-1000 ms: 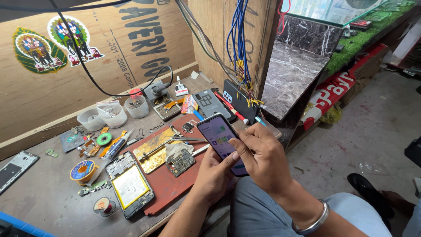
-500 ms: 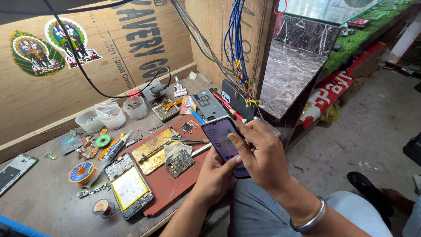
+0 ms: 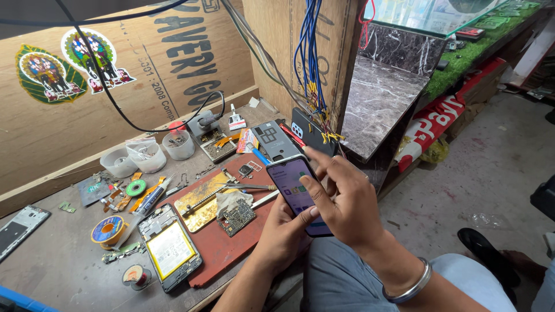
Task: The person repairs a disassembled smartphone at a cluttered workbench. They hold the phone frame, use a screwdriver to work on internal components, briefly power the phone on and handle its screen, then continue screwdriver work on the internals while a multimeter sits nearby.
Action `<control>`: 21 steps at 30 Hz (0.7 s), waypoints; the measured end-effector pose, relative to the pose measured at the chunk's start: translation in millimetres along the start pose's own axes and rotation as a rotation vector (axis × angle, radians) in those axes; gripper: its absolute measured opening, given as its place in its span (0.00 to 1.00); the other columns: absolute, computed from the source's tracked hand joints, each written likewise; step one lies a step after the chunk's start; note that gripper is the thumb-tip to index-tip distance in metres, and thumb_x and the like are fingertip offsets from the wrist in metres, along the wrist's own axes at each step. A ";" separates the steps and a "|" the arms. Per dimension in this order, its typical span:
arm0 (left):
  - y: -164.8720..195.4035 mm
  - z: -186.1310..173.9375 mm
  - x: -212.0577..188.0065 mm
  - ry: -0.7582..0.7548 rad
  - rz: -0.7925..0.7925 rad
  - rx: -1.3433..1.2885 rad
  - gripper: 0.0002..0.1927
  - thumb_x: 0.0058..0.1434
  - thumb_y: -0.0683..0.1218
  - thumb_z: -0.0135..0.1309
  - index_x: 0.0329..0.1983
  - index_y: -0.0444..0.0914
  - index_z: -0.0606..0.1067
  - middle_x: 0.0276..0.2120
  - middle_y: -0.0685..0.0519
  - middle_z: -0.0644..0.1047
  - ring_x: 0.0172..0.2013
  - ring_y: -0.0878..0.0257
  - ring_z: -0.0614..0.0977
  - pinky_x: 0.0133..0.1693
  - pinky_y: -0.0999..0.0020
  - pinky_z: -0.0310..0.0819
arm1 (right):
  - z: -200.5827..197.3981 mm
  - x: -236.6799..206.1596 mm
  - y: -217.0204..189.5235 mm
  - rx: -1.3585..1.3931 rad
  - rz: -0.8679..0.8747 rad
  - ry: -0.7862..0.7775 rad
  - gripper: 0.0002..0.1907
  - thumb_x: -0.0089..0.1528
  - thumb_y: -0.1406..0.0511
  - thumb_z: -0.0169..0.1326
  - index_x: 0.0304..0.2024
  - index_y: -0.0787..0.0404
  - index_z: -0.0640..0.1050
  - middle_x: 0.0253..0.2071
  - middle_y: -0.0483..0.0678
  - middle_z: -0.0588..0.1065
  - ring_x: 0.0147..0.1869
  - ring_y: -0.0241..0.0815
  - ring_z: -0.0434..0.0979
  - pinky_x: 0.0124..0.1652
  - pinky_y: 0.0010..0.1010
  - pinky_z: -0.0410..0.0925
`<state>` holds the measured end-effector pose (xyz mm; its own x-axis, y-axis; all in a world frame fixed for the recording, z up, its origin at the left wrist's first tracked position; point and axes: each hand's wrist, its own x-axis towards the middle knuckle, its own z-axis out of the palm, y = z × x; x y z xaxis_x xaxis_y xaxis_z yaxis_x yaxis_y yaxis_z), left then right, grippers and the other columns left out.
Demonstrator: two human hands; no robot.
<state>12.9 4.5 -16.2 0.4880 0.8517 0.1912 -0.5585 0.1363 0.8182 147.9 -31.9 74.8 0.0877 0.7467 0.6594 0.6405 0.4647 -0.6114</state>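
My left hand (image 3: 283, 234) holds a lit smartphone (image 3: 292, 185) from beneath, screen up, over the near edge of the workbench. My right hand (image 3: 341, 202) lies over the phone's right side, its thumb touching the screen and its index finger stretched past the top edge. A metal bangle (image 3: 411, 283) circles my right wrist.
On the red mat (image 3: 231, 245) lie a circuit board (image 3: 236, 217), a brass plate (image 3: 199, 201) and tweezers. An opened phone (image 3: 169, 247), solder reels (image 3: 108, 229), plastic cups (image 3: 144, 155), phone back covers (image 3: 276, 140) and blue wires (image 3: 309, 52) surround it. A marble ledge (image 3: 378, 98) stands at right.
The phone and both hands have stayed over the bench edge; my right thumb has shifted on the screen and the index finger has lifted outward. The view has drifted slightly.
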 end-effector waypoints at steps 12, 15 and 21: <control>-15.2 -8.0 -2.0 -0.094 0.012 0.199 0.28 0.64 0.41 0.60 0.65 0.34 0.65 0.54 0.49 0.77 0.55 0.63 0.79 0.57 0.65 0.75 | -9.1 -4.2 3.7 0.147 -0.199 -0.021 0.11 0.67 0.63 0.56 0.48 0.61 0.82 0.36 0.47 0.79 0.37 0.37 0.80 0.36 0.28 0.71; -13.2 -4.6 -2.3 -0.101 0.014 0.199 0.27 0.63 0.41 0.62 0.63 0.33 0.66 0.54 0.49 0.78 0.56 0.63 0.80 0.58 0.65 0.76 | -13.1 -13.7 11.7 0.182 -0.210 -0.042 0.12 0.68 0.62 0.56 0.49 0.61 0.82 0.36 0.46 0.79 0.37 0.36 0.79 0.37 0.26 0.70; -4.1 0.4 -4.9 -0.067 0.070 0.251 0.23 0.58 0.38 0.67 0.51 0.33 0.67 0.46 0.49 0.79 0.49 0.64 0.80 0.52 0.67 0.77 | -10.8 -24.2 38.4 0.749 0.214 0.208 0.17 0.73 0.60 0.51 0.55 0.66 0.79 0.46 0.46 0.79 0.47 0.31 0.76 0.48 0.21 0.69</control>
<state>13.1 -0.4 -20.3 0.5021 0.8179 0.2811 -0.4127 -0.0590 0.9090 178.6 -37.2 40.1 0.3381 0.7857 0.5180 -0.0812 0.5727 -0.8157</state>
